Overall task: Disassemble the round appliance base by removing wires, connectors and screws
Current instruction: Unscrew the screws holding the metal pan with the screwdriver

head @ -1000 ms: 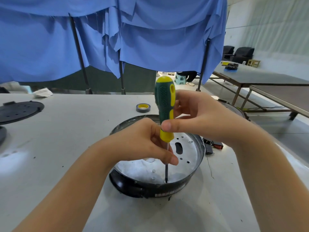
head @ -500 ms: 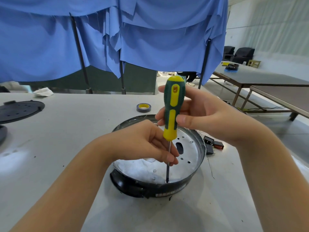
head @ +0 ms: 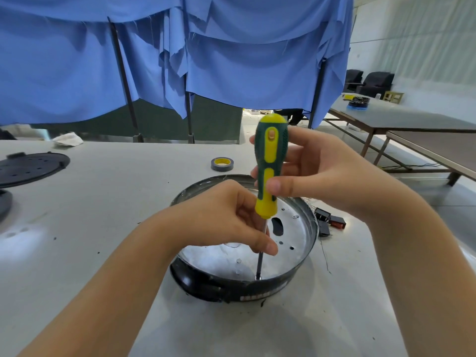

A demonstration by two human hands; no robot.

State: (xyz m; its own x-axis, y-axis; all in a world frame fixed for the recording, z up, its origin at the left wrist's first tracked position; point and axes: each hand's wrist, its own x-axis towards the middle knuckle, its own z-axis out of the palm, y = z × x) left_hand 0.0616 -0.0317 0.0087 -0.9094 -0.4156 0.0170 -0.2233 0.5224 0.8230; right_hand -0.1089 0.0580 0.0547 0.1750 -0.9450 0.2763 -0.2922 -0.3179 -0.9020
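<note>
The round appliance base [head: 298,282] is a black ring with a shiny metal floor, sitting on the table in front of me. A green and yellow screwdriver [head: 269,161] stands nearly upright in it, its tip down on the metal floor near the front rim. My right hand [head: 316,173] grips the handle from the right. My left hand [head: 221,220] pinches the thin metal shaft just below the handle. Loose black and red connectors with wires [head: 329,222] lie on the table just right of the base.
A roll of grey tape [head: 222,164] lies beyond the base. A black perforated round plate [head: 31,167] rests at the table's left edge, with a crumpled white cloth [head: 68,139] behind it. Blue cloth [head: 231,60] hangs across the back. More tables [head: 401,119] stand at right.
The handle has turned in my right hand, which has shifted its fingers around it. The screwdriver now stands slightly further right and more upright. My left hand stays on the shaft.
</note>
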